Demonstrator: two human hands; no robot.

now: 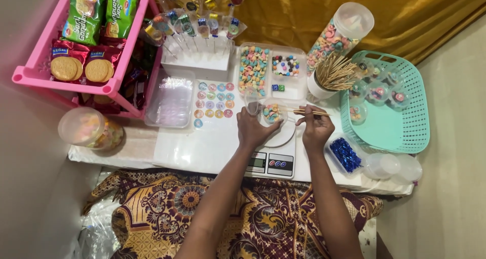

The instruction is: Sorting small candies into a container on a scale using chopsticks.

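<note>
My left hand [251, 127] grips a small clear cup [272, 112] filled with coloured cereal loops, which rests on the white pan of a kitchen scale [273, 160]. My right hand [315, 127] pinches a thin wooden stick [302, 111] that lies level and points left into the cup. Just behind the cup sits a clear divided tray [263, 69] with pastel loops and dark candies. A white cup of wooden sticks [331, 74] stands to the right of that tray.
A teal basket [392, 132] with filled cups sits right, a blue-foil tray [345, 154] and clear lids [390, 165] near it. A pink rack of biscuit packs [83, 41], a sticker sheet [213, 101], an empty clear box [171, 99] and two cereal jars [91, 130] also crowd the table.
</note>
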